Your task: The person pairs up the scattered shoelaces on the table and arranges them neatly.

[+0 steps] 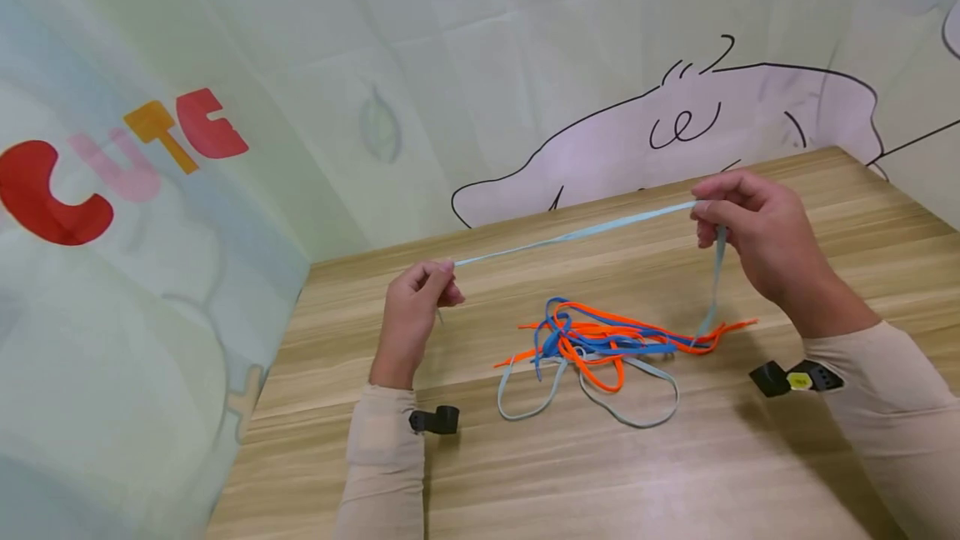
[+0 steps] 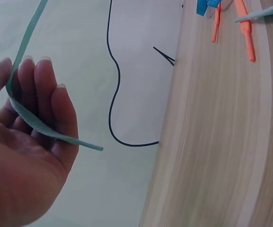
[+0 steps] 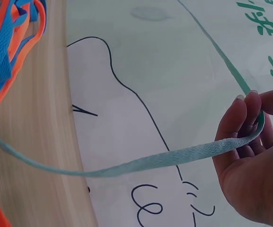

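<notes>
A light-blue shoelace [image 1: 592, 231] stretches nearly straight above the table between both hands. My left hand [image 1: 414, 304] pinches it near one end, and in the left wrist view the short tipped end [image 2: 86, 143] sticks out past the palm. My right hand [image 1: 765, 236] pinches the lace between thumb and fingers, higher and farther right. From there the rest of the lace hangs down to a tangled pile on the table. In that pile lie orange laces [image 1: 609, 382], blue laces [image 1: 551, 346] and loops of pale-blue lace [image 1: 667, 407].
The wood-grain table [image 1: 480, 482] ends at a back edge against a pale printed cloth [image 1: 480, 90]. Another cloth side with coloured letters [image 1: 213, 125] stands at the left. Small black camera mounts [image 1: 435, 420] sit on both beige sleeves [image 1: 382, 473].
</notes>
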{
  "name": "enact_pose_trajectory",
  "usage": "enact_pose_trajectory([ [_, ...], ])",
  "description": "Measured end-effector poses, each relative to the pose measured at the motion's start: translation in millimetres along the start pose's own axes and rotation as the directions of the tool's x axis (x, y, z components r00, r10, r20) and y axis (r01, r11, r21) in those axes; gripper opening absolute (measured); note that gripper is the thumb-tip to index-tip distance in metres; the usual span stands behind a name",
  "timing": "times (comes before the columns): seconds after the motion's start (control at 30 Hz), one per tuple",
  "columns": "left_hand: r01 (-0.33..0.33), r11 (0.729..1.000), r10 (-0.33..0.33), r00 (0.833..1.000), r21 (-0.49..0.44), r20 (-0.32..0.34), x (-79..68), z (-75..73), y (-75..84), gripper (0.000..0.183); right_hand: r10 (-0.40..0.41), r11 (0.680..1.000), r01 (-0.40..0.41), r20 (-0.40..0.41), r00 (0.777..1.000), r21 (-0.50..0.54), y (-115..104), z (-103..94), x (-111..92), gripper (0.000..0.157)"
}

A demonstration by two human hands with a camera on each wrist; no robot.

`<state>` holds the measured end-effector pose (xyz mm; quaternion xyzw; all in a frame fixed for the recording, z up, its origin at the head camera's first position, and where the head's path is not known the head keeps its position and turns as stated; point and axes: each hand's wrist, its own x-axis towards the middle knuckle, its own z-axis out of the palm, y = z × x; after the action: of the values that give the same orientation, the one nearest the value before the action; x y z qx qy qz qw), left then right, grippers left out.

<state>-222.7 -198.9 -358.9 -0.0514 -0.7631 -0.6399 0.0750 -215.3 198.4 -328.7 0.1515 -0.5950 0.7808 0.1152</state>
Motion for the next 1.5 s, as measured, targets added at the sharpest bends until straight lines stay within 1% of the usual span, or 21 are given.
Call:
enact_pose_trajectory([
  [0.13, 0.005, 1.0, -0.004, 1.0, 0.019, -0.02, 0.0, -1.3, -2.1, 0.037, 0.014, 0.999, -0.015, -0.027, 1.0, -0.053, 5, -4.2, 1, 0.006],
  [0.23, 0.011, 1.0, -0.01, 0.999, 0.021, -0.032, -0.3, -2.0, -3.9, 0.038, 0.014, 0.996, -0.017, -0.033, 0.999, -0.082, 7, -7.1, 2, 0.007],
  [0.3, 0.012, 1.0, -0.011, 0.999, 0.017, -0.047, -0.1, -2.8, -5.4, 0.041, 0.009, 0.997, -0.011, -0.027, 1.0, -0.072, 8, -8.7, 3, 0.008],
  [0.37, 0.015, 1.0, -0.015, 0.998, 0.009, -0.065, 0.3, -3.6, -6.3, 0.041, 0.002, 0.999, -0.003, -0.019, 1.0, -0.038, 8, -9.7, 5, 0.007],
  [0.43, 0.016, 1.0, -0.016, 0.996, 0.0, -0.086, 0.9, -4.2, -7.1, 0.042, -0.004, 1.0, 0.004, -0.015, 1.0, 0.001, 9, -10.5, 6, 0.01],
  [0.57, 0.011, 0.999, -0.015, 0.993, -0.035, -0.114, 2.2, -4.3, -7.5, 0.041, -0.016, 0.999, 0.016, -0.016, 1.0, 0.031, 9, -11.8, 7, 0.021],
  [0.63, 0.008, 0.998, -0.015, 0.992, -0.056, -0.127, 2.6, -4.2, -8.1, 0.042, -0.021, 0.999, 0.021, -0.016, 1.0, 0.035, 9, -12.1, 7, 0.023],
  [0.7, 0.005, 0.997, -0.016, 0.99, -0.077, -0.139, 2.8, -4.3, -8.8, 0.043, -0.021, 0.999, 0.022, -0.019, 1.0, 0.038, 9, -12.4, 8, 0.022],
  [0.87, -0.001, 0.993, -0.019, 0.986, -0.117, -0.166, 2.3, -3.5, -10.0, 0.045, -0.01, 1.0, 0.01, -0.042, 0.999, 0.011, 11, -13.8, 9, 0.014],
  [1.0, 0.01, 0.983, -0.039, 0.987, -0.185, -0.155, 3.5, -1.3, -11.2, 0.049, 0.012, 1.0, -0.013, -0.083, 0.996, -0.015, 13, -17.1, 7, 0.011],
  [1.1, 0.035, 0.969, -0.074, 0.986, -0.243, -0.153, 6.8, 2.0, -14.7, 0.05, 0.03, 0.999, -0.031, -0.113, 0.993, -0.014, 15, -21.0, 5, 0.008],
  [1.2, 0.05, 0.952, -0.101, 0.983, -0.302, -0.155, 10.6, 4.9, -18.1, 0.045, 0.027, 1.0, -0.028, -0.118, 0.993, -0.006, 18, -23.0, 4, 0.007],
  [1.27, 0.057, 0.927, -0.116, 0.984, -0.371, -0.137, 13.7, 7.5, -20.6, 0.039, 0.017, 1.0, -0.018, -0.119, 0.993, -0.007, 19, -23.9, 5, 0.006],
  [1.37, 0.082, 0.874, -0.151, 0.983, -0.479, -0.106, 17.5, 11.1, -25.0, 0.034, 0.01, 0.999, -0.016, -0.129, 0.992, -0.04, 19, -25.2, 7, 0.007],
  [1.43, 0.1, 0.84, -0.178, 0.979, -0.533, -0.097, 19.0, 12.6, -28.3, 0.032, 0.017, 0.998, -0.026, -0.14, 0.99, -0.065, 19, -26.6, 9, 0.007],
  [1.5, 0.112, 0.824, -0.198, 0.975, -0.555, -0.097, 20.0, 13.8, -30.8, 0.032, 0.028, 0.996, -0.041, -0.149, 0.988, -0.083, 19, -29.0, 10, 0.008],
])
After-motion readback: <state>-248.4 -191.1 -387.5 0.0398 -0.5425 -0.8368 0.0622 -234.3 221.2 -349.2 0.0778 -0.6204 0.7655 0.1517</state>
